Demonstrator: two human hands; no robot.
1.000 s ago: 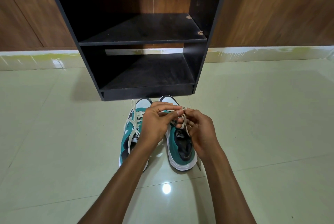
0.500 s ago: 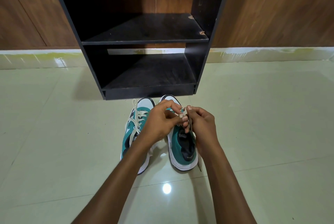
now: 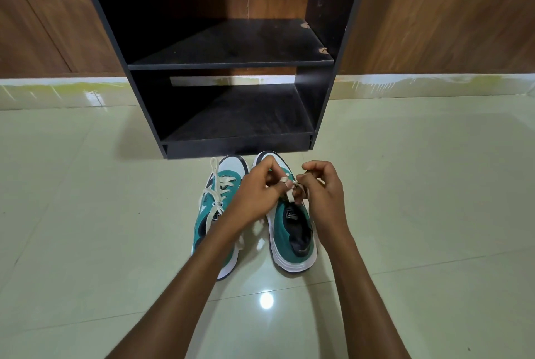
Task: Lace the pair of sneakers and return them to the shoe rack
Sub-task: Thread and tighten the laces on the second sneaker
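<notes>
Hands have drawn apart a touch since the last look, and the lace between them now runs tauter over the right sneaker. Left hand has its grip pinched closed on one strand of the cream lace, right hand curled closed on the other strand, fingertips almost meeting above the tongue. Looks like a knot being cinched (though the hands hide the eyelets, so how far the lacing runs can't be told). Left sneaker sits just beside its partner on the floor, laces threaded and lying loose over the side. Both shoes rest toe-first just short of the shoe rack, whose two shelves stand bare.

Risks from here: pull unevenly and one end could slip back through its eyelet, undoing the work. A slack cinch would let the knot loosen when the shoe is lifted. That trailing lace on the left sneaker might also snag or drag on the way to the shelf.
</notes>
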